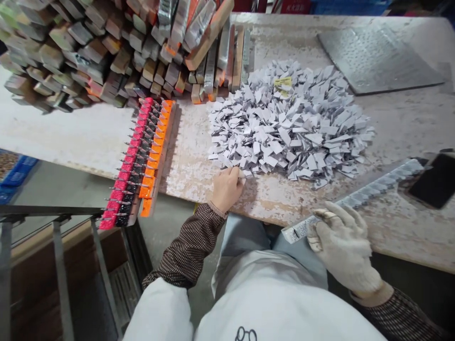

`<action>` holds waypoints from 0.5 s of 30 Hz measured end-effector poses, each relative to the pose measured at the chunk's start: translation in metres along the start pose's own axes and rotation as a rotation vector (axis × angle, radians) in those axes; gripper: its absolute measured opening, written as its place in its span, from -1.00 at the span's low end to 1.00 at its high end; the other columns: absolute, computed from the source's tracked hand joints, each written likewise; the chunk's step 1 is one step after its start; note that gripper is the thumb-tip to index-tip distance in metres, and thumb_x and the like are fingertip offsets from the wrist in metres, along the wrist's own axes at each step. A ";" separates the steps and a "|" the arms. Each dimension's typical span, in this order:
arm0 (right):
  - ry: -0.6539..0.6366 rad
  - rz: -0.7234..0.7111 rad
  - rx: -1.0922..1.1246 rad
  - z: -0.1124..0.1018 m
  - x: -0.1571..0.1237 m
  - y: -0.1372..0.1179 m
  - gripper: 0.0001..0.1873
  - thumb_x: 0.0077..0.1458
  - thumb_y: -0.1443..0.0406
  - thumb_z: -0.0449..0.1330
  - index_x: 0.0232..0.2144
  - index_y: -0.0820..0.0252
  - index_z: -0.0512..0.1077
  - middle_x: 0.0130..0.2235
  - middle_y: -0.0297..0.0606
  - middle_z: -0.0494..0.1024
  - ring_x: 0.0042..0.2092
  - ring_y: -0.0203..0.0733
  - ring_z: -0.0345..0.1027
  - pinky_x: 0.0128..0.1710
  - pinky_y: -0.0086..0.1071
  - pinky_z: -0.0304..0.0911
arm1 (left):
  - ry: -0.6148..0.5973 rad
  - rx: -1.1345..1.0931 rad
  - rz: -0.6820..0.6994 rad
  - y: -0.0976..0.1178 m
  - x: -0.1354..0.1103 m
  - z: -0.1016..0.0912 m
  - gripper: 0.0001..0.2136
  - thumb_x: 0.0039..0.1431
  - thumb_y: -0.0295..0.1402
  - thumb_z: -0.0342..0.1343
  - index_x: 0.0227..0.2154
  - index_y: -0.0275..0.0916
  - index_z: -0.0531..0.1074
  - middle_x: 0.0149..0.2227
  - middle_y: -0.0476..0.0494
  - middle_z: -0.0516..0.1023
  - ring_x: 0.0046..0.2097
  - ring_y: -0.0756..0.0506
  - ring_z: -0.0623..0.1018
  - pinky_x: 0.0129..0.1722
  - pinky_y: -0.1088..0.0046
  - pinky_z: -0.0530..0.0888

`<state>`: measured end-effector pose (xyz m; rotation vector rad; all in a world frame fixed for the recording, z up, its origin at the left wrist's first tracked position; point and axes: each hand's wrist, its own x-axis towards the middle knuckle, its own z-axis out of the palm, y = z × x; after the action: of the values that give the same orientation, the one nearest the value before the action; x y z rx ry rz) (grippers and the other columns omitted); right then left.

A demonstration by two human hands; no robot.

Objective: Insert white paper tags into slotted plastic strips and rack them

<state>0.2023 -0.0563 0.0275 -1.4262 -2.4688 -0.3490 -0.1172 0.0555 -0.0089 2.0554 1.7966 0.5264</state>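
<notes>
White slips [295, 137] lie heaped on the worn table [192, 163], above the middle of the frame; the bare left hand [226, 188] touches the heap's lower left edge, and from here I cannot tell whether its grip pinches a slip; at lower right the gloved right hand [343, 244] lies against a grey bar [373, 191], its grip partly curled, whether clamped I cannot tell.
</notes>
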 end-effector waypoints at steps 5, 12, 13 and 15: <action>-0.078 0.023 0.046 0.007 0.002 -0.001 -0.84 0.36 0.32 0.27 -0.33 0.15 0.56 -0.06 -0.05 0.72 0.24 0.18 0.54 0.45 0.15 0.24 | 0.027 -0.573 -0.001 0.016 -0.030 0.014 -0.93 0.33 -0.38 0.24 -0.25 -0.17 0.45 -0.29 -0.06 0.57 -0.25 -0.11 0.56 -0.16 0.35 0.49; -0.043 -0.034 0.042 0.009 0.000 0.023 -0.76 0.37 0.22 0.30 -0.38 0.14 0.55 -0.02 -0.03 0.72 0.26 0.23 0.51 0.48 0.26 0.17 | -0.242 -1.393 -0.166 0.072 -0.061 0.038 -0.58 0.14 -0.06 0.55 -0.29 -0.23 0.47 -0.27 -0.08 0.61 -0.20 -0.08 0.59 -0.12 0.37 0.53; -0.025 -0.033 0.025 0.007 0.001 0.028 -0.74 0.37 0.19 0.32 -0.39 0.14 0.53 -0.01 -0.01 0.71 0.26 0.24 0.51 0.48 0.27 0.18 | -0.261 -1.454 -0.188 0.078 -0.063 0.040 -0.52 0.09 -0.02 0.58 -0.29 -0.23 0.46 -0.27 -0.07 0.60 -0.19 -0.08 0.60 -0.10 0.37 0.53; 0.042 -0.001 0.031 0.002 0.003 0.033 -0.71 0.36 0.10 0.33 -0.33 0.16 0.52 0.04 0.07 0.68 0.29 0.31 0.48 0.45 0.32 0.22 | -0.312 -1.555 -0.205 0.089 -0.067 0.041 -0.45 0.04 0.06 0.61 -0.29 -0.23 0.43 -0.26 -0.08 0.60 -0.19 -0.08 0.61 -0.08 0.35 0.54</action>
<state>0.2297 -0.0370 0.0290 -1.3913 -2.4307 -0.3358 -0.0287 -0.0228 -0.0035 0.7665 0.7795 0.9980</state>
